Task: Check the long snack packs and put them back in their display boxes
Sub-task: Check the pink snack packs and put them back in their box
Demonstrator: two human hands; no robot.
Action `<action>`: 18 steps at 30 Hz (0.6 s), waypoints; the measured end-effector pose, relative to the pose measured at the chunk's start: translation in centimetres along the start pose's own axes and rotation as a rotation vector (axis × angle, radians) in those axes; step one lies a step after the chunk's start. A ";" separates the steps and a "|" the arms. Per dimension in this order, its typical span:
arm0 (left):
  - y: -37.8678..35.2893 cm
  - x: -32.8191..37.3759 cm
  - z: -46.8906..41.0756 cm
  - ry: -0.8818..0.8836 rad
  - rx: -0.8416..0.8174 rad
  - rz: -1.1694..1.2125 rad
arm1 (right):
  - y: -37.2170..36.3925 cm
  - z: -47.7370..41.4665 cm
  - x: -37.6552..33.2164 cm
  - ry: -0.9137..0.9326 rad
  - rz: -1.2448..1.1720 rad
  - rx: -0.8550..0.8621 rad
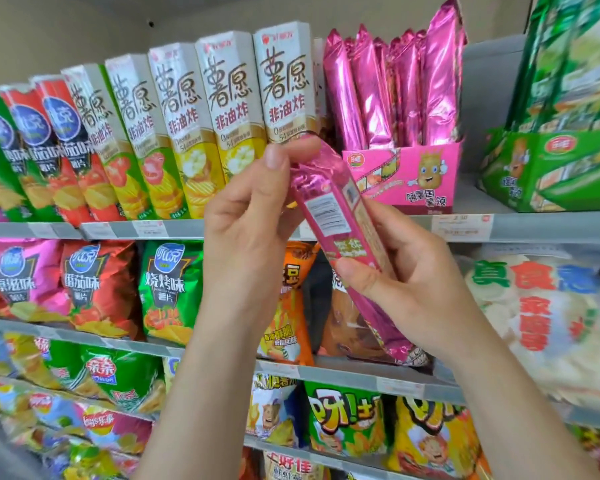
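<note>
Up against the snack shelves, holds one long pink pack (pixel 340 233) slantwise in mid-air, upper end leaning left, printed label side turned toward the camera. Pinches that upper end with thumb and fingers of the left hand (pixel 250 216); wraps the right hand (pixel 409 292) round the lower half, thumb laid across the front — both sets of fingers clenched on the foil. Has the pack outside and just in front of the pink display box (pixel 409 178) on the top shelf (pixel 534 228). Beyond: more pink packs (pixel 395 91) upright in that box, a green display box (pixel 548 168) to its right, tall cartons (pixel 229 109) ranked to its left.
</note>
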State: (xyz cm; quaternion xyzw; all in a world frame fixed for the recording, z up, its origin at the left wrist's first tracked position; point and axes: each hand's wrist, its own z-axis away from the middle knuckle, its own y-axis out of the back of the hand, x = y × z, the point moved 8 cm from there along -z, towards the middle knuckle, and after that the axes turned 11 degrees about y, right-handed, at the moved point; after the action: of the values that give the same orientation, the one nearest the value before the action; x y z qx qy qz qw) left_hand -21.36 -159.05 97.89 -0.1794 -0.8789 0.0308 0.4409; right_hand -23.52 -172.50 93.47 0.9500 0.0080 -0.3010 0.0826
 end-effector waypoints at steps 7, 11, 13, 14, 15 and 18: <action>-0.4 -0.7 0.0 0.029 0.065 0.059 | 1.0 0.8 0.1 -0.008 0.076 0.053; -1.2 -1.4 -0.5 0.101 0.081 0.064 | 1.3 1.2 0.4 -0.060 0.206 0.028; -1.8 -1.4 -1.0 0.117 0.068 0.098 | 0.8 1.7 1.1 -0.146 0.139 -0.062; -2.0 -1.2 -1.4 0.120 0.055 0.138 | 0.3 2.0 1.4 -0.193 0.030 -0.121; -2.3 -1.1 -1.9 0.122 0.042 0.194 | -0.3 2.3 1.6 -0.237 -0.103 -0.184; -2.8 -1.0 -3.8 0.147 0.053 0.349 | -1.3 2.8 1.0 -0.302 -0.388 -0.288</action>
State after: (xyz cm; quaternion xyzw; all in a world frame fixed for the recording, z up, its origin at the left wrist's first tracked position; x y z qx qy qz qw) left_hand -18.65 -162.35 100.04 -0.3193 -0.7988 0.1170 0.4963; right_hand -24.35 -171.71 90.43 0.8536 0.2199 -0.4450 0.1579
